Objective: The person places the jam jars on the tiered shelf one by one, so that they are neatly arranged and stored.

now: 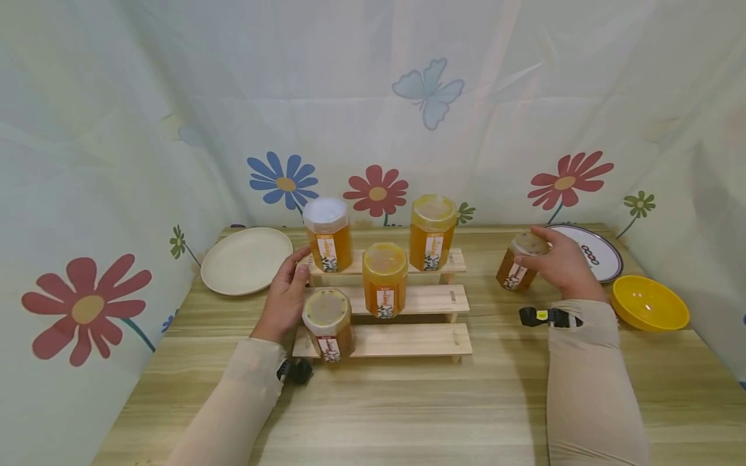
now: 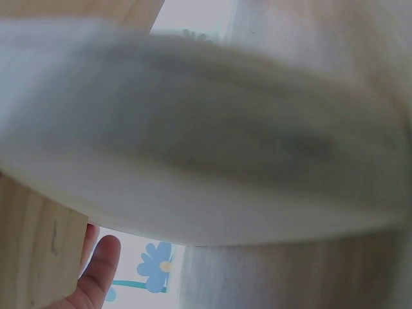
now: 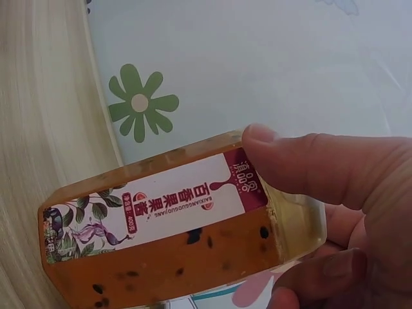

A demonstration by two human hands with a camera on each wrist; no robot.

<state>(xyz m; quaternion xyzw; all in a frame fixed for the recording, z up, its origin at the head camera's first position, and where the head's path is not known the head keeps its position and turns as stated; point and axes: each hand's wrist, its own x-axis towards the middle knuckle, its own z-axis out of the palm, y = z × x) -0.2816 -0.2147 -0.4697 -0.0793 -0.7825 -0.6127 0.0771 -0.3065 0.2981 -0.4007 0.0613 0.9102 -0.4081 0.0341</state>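
Note:
My right hand (image 1: 562, 262) grips a jar of passion fruit jam (image 3: 161, 225) by its clear lid, thumb on one side and fingers on the other. In the head view this jar (image 1: 513, 275) leans slightly at the right of a three-step wooden rack (image 1: 408, 340). At the rack's left end is my left hand (image 1: 285, 294), its fingers fairly straight beside the wood; contact is hard to tell. A jar with dark specks (image 1: 329, 327) stands on the lowest step, an amber jar (image 1: 384, 285) on the middle one. On the top step stand a white-lidded jar (image 1: 328, 236) and a yellow-lidded jar (image 1: 433, 233).
A cream plate (image 1: 245, 259) lies at the back left. At the right are a dark-rimmed plate (image 1: 606, 255), partly behind my right hand, and a yellow bowl (image 1: 649, 304). A flower-printed curtain (image 1: 361, 84) borders the table. A pale blurred shape (image 2: 206, 135) covers much of the left wrist view.

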